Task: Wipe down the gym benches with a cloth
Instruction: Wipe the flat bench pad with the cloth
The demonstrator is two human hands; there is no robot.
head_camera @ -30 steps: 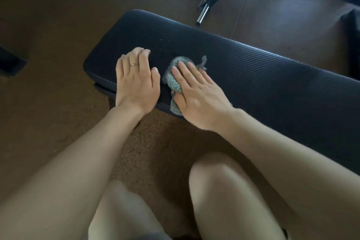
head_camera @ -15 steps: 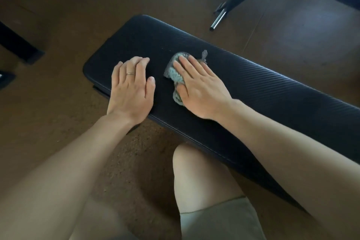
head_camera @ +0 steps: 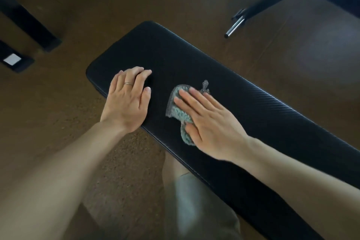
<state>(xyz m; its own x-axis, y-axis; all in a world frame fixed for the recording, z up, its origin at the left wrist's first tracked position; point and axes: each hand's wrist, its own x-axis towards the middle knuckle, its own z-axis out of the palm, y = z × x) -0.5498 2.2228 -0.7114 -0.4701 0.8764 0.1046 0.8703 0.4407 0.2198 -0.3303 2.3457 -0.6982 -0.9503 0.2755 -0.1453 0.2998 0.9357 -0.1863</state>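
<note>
A long black padded gym bench (head_camera: 243,91) runs from centre left down to the lower right. A small grey-green cloth (head_camera: 176,103) lies on its top, mostly covered by my right hand (head_camera: 210,122), which presses it flat with straight fingers. My left hand (head_camera: 127,99), wearing a ring, rests flat on the pad near the bench's left end, a short gap from the cloth.
Brown floor (head_camera: 58,113) surrounds the bench. A black frame with a chrome bar end (head_camera: 233,27) stands at the upper right. Dark equipment legs (head_camera: 29,25) sit at the upper left. My knee in grey shorts (head_camera: 194,200) is below the bench's near edge.
My right hand has slid the cloth to the right along the bench, widening the gap to my left hand. The view has risen and shifted, showing more of the floor at the left.
</note>
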